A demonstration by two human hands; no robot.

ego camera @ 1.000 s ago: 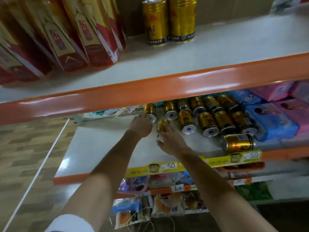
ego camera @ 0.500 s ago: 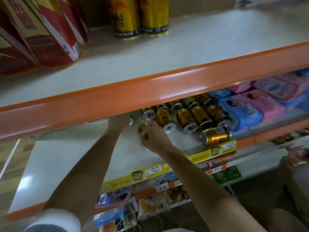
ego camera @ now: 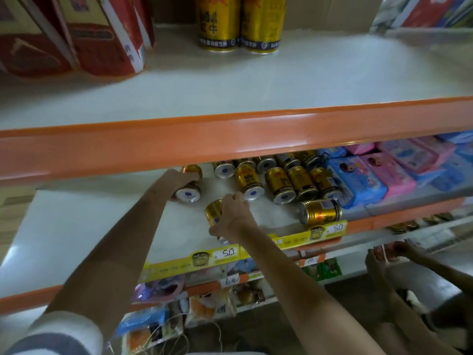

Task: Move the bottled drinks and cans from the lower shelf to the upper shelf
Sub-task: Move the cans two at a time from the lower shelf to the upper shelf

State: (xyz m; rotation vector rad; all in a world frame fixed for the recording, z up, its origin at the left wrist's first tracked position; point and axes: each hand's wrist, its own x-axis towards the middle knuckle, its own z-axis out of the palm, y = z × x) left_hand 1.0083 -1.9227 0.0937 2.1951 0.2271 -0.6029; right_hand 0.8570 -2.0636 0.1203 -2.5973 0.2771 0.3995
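Right hand's (ego camera: 234, 216) can (ego camera: 212, 213) flat, base frontward

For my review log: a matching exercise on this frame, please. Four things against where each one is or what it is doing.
Things:
1. left hand
2. right hand
3. two tall gold cans
4. lone can on its side

States:
A. upright at the back of the upper shelf
B. untouched on the lower shelf, just behind the yellow price strip
C. grips the leftmost can
D. grips a loose can ahead of the rows of cans

Pairs: 1-C, 2-D, 3-A, 4-B
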